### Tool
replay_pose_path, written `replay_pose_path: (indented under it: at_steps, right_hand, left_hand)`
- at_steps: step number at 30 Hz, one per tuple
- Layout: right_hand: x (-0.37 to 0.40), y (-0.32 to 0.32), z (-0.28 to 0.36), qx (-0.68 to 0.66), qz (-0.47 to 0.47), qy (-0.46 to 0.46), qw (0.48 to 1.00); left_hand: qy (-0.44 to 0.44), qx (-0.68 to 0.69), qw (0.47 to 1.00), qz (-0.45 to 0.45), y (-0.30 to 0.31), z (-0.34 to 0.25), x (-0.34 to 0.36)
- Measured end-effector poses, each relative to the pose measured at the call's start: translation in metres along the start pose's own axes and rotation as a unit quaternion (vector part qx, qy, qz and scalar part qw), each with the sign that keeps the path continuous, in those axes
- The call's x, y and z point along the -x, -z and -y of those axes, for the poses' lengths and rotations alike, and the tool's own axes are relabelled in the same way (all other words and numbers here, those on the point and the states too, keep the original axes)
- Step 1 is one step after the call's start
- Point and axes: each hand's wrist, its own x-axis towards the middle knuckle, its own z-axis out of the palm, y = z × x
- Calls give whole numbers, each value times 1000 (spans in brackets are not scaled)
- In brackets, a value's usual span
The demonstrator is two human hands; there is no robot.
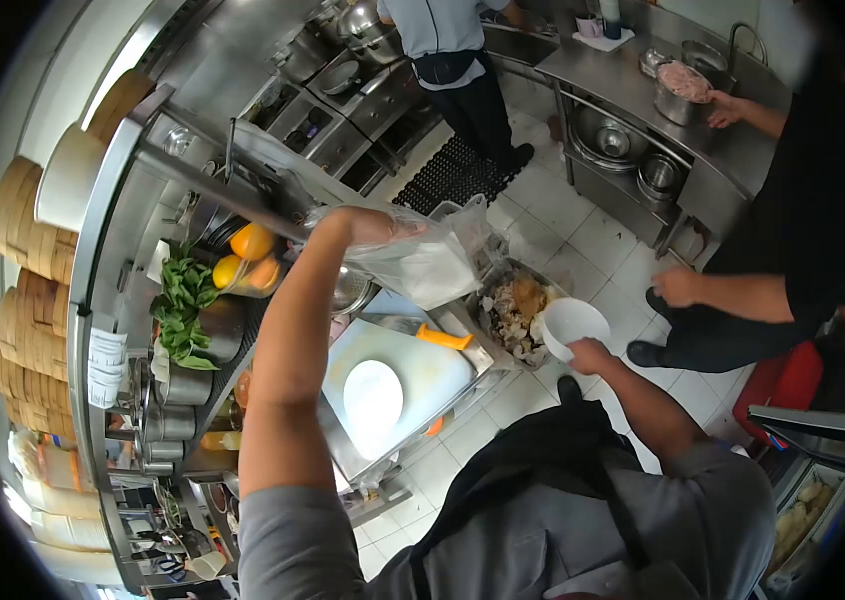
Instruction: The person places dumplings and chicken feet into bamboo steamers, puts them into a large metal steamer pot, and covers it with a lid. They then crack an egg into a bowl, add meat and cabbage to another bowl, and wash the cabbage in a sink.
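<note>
Bowl in right grip, by waste bin

Right grip clamped on near side of white bowl, which sits at bin's right edge, just off table's right edge. Food scraps fill bin. Left grip at clear plastic bag beyond table's far edge; fingers unclear through film, can't tell if together or apart. Cutting board on table: white dish toward near-left edge, orange-handled knife along far edge.

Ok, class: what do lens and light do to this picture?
In the head view, the shelf frame bows at left and black fills the corners; also in the head view, the white dish looks nearly washed out, while the held white bowl keeps soft shading.
</note>
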Motion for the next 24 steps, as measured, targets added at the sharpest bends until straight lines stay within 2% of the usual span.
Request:
replay_pose_path:
  at_steps: [2,4,5,6,9,12,15,18,19,20,21,23,24]
  right_hand:
    - [-33,12,9,-6,-41,26,999]
    - [-69,30,31,-30,-41,15,999]
    - [-84,41,44,-19,-52,36,998]
    - [-98,48,56,-10,-62,57,996]
    - [-147,59,88,34,-12,84,996]
    - [-170,60,113,35,-74,169,982]
    - [-155,87,142,-8,-84,181,980]
    - [-143,98,155,-57,-115,199,972]
    - [-140,98,157,-83,-158,214,960]
    - [-135,106,160,-97,-130,203,966]
    - [-94,140,188,-105,-143,148,973]
    - [-110,127,182,-157,-82,117,977]
    - [-129,111,172,-170,-111,169,964]
  left_hand:
    - [-22,125,992,10,-1,2,-7]
    - [10,-104,992,-76,-3,12,-24]
    - [25,-219,969,-115,-4,17,-32]
    - [11,-279,953,-120,-8,20,-39]
    - [-49,-215,956,-191,-33,33,-65]
    - [-132,-172,955,-203,-54,33,-78]
    - [19,-112,991,-67,-57,26,-78]
    - [36,-184,979,-78,-74,42,-77]
    - [46,-212,971,-100,-87,61,-95]
    - [54,-215,968,-120,-96,75,-105]
    - [47,-200,969,-135,-103,76,-113]
    - [49,-172,969,-169,-115,81,-127]
    - [57,-158,968,-185,-118,87,-136]
